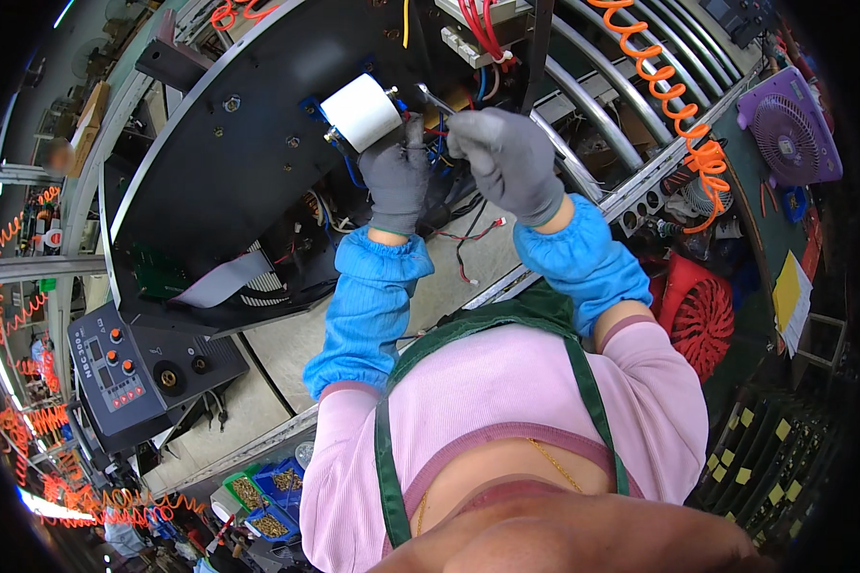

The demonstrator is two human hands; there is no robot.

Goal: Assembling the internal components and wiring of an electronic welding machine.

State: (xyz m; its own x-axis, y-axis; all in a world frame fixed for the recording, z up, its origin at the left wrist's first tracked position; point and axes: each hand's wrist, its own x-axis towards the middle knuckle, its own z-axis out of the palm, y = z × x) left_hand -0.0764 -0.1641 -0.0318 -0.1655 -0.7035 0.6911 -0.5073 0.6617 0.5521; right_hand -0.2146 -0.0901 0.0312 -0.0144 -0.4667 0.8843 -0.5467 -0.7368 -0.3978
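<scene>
White cylinder (pixel 360 113) sits inside the curved black housing (pixel 196 172), near the silver tool (pixel 436 100) held in the closed fingers of the gloved right hand (pixel 508 160); the gloved left hand (pixel 397 181) is at the cylinder's lower edge, and I cannot tell whether its fingers grip anything

Looking steeply down from head height through the left of two wide fisheye cameras. Facing over the pink ribbed sweater (pixel 497 392) close below, toward the left grey-gloved hand (pixel 397 181), the right grey-gloved hand (pixel 508 164) and the curved black metal housing (pixel 186 186) farther off. Bending straight edges near the rim, reaching rightward past the purple plastic fan (pixel 827 143).
</scene>
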